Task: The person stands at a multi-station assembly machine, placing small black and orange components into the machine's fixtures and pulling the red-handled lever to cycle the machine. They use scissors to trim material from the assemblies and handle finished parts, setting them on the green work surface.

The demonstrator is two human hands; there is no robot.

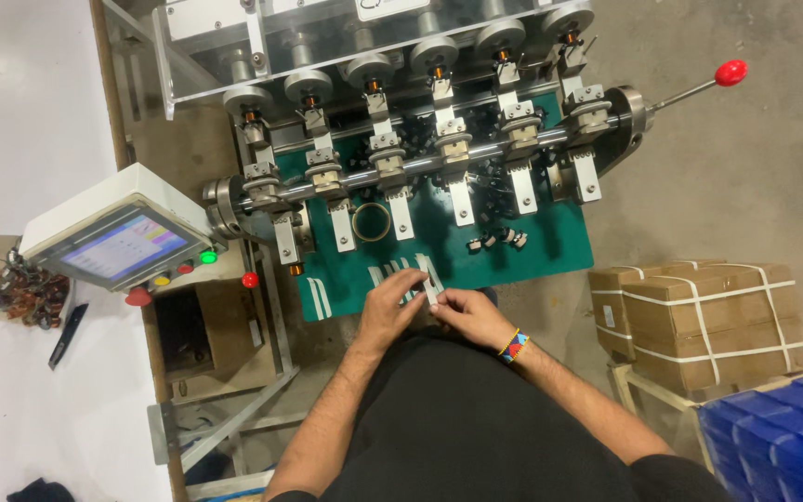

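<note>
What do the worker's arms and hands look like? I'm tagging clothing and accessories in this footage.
Both forearms are bare, with no gloves on the left hand or the right hand. The right wrist carries a beaded wristband in blue, red and yellow. A black top covers the torso, its sleeves ending near the elbows.

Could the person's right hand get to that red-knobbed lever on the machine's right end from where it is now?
Probably yes, with a stretch. The right hand rests at the green mat's near edge, fingering a white strip with the left hand. The red-knobbed lever juts out beyond the machine with nothing in front of it.
</note>
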